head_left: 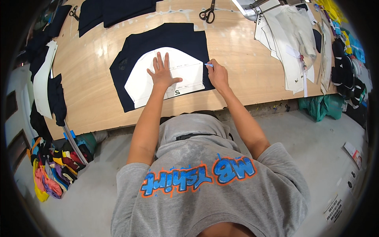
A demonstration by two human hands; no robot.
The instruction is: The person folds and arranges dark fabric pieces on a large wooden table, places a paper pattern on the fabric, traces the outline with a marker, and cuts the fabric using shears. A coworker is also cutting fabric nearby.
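Note:
A white paper sewing pattern (185, 75) with a curved far edge lies on dark navy fabric (158, 36), which shows around most of its outline. My left hand (160, 73) is spread flat on the pattern, fingers apart, pressing it against the cloth. At the pattern's right corner, my right hand (218, 76) pinches a small light-blue piece of tailor's chalk (208, 64). The chalk's tip is at the pattern's edge, over the navy fabric. Part of the right hand rests past the fabric's right edge on the wooden table (241, 59).
Black scissors (207, 15) lie at the far middle, and another pair (74, 14) at the far left. Folded navy fabric (118, 10) sits at the back. Paper patterns (282, 51) pile up on the right; a white pattern (42, 83) lies along the left edge.

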